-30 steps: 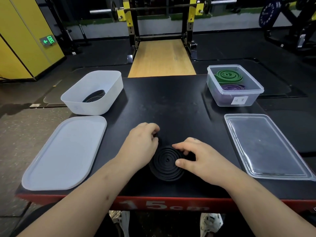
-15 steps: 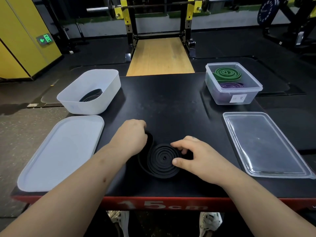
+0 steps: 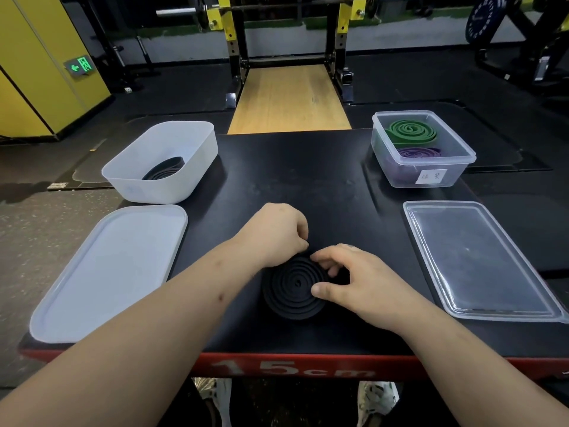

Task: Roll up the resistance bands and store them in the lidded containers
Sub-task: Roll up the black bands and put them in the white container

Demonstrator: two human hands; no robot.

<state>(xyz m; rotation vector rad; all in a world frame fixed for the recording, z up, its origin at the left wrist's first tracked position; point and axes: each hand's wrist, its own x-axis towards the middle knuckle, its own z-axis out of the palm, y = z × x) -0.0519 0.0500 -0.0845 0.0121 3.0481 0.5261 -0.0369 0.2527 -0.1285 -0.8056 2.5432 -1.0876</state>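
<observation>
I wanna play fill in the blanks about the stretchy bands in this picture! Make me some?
1. The left hand and right hand grip a coiled band coloured ____.
2. In the clear container, the far band is green and the near band is ____.
3. The white lid lies on the person's ____ side.

Missing words: black; purple; left.

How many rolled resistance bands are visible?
4: a black band held by the left hand and right hand, a second black band in the white tub, a green band and a purple band in the clear box. More may lie hidden underneath.
</observation>
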